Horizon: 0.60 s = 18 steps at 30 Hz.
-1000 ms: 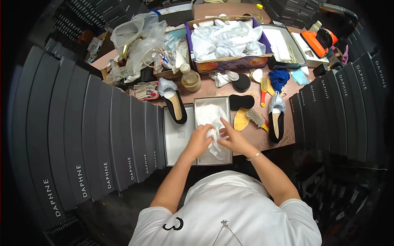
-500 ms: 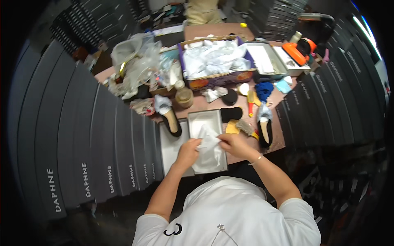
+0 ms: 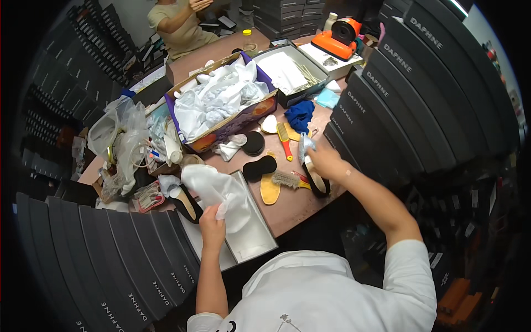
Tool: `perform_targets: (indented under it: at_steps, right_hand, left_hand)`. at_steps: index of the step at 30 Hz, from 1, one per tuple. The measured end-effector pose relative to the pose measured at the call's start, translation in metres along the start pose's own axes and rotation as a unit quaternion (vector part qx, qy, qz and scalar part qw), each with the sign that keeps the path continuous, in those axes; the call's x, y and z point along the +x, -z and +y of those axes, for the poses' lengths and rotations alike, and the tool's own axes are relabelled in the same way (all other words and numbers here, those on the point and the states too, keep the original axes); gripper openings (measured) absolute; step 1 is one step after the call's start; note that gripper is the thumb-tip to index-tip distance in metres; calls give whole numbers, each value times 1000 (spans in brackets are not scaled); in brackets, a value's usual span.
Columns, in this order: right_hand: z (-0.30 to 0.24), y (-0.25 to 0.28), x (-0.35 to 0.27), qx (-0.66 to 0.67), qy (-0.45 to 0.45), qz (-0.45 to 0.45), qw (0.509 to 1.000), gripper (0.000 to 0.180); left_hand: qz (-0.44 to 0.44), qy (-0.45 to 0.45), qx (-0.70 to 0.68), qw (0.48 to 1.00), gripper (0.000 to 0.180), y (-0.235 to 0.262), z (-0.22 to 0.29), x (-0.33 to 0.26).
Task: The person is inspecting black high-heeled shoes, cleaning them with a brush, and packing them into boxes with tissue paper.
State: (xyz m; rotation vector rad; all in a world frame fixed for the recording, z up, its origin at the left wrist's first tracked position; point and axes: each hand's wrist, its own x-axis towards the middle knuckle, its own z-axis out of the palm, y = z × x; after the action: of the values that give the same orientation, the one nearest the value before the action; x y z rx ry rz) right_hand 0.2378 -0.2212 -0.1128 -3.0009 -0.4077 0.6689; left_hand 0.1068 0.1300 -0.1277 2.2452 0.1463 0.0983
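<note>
My left hand (image 3: 212, 226) pinches a sheet of thin white wrapping paper (image 3: 213, 188), which billows up and away from it. The sheet hangs partly over an open shoe box (image 3: 254, 232) with a white inside. At the right of the table my right hand (image 3: 330, 165) closes around the far end of a black shoe (image 3: 317, 181), by a wad of crumpled pale paper (image 3: 306, 145). My fingertips there are partly hidden. A matching black shoe (image 3: 187, 206), also with crumpled paper at its far end, lies left of the box, partly behind the sheet.
Tall stacks of dark shoe boxes (image 3: 409, 88) flank the table. A purple carton (image 3: 238, 117) of crumpled paper stands behind. Between lie a bristle brush (image 3: 286, 179), a black insole-shaped pad (image 3: 260, 168), a red-handled brush (image 3: 285, 143) and a blue cloth (image 3: 300, 116). Another person (image 3: 180, 27) is beyond.
My right hand has let go of the white paper and moved right onto the shoe. My left hand keeps the paper, now lifted and spread. The view has turned right.
</note>
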Motion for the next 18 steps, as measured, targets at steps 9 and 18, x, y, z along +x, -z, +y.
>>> perform_targets:
  at_steps: [9, 18]
  right_hand:
    - [12, -125, -44, 256, -76, 147, 952, 84]
    - [-70, 17, -193, 742, 168, -100, 641, 79]
  left_hand:
    - [152, -37, -20, 987, 24, -11, 26, 58]
    - [174, -28, -153, 973, 17, -1, 25, 68]
